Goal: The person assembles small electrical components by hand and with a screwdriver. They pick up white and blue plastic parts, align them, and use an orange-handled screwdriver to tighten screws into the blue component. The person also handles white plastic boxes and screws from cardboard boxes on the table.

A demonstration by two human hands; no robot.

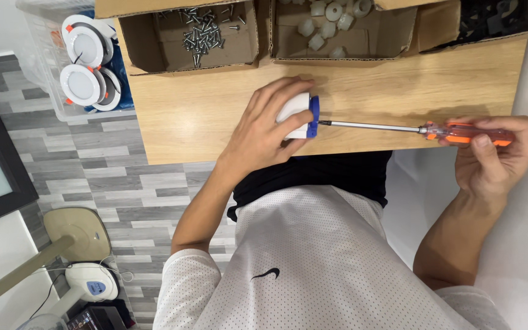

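Note:
My left hand (pixel 263 125) wraps around a small white round lamp housing with a blue ring (pixel 304 116), holding it on its side near the front edge of the wooden table (pixel 184 110). My right hand (pixel 493 156) grips the orange transparent handle of a long screwdriver (pixel 459 132). Its metal shaft runs left and the tip touches the blue ring face of the housing.
A cardboard box of loose screws (pixel 200 30) and another with white plastic caps (pixel 334 21) stand at the table's back edge, beside a box of black parts (pixel 502 18). A clear bin of white round lamps (pixel 84 61) sits left of the table. A fan base (pixel 87 269) rests on the floor.

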